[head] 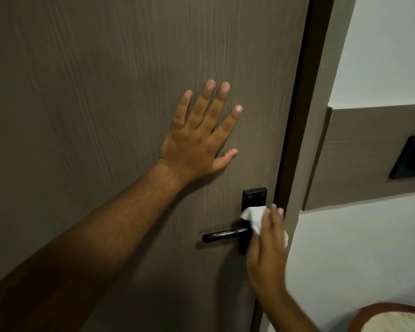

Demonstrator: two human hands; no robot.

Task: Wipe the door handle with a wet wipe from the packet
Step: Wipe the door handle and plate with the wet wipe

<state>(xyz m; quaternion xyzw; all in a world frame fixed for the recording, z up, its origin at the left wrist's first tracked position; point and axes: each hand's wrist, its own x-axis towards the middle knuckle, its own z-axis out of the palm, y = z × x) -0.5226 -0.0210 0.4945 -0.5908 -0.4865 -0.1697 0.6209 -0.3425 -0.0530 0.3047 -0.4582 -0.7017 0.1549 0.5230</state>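
Fingers [272, 219] of the right hand [266, 255] curl loosely over a white wet wipe [254, 218], pressing it on the black door handle [225, 234] at lower right. Left hand [197, 142], fingers splayed and holding nothing, lies flat on the door [106, 92] above, likely steadying it.

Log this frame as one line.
left hand: flat on door | right hand: presses wet wipe at door handle base
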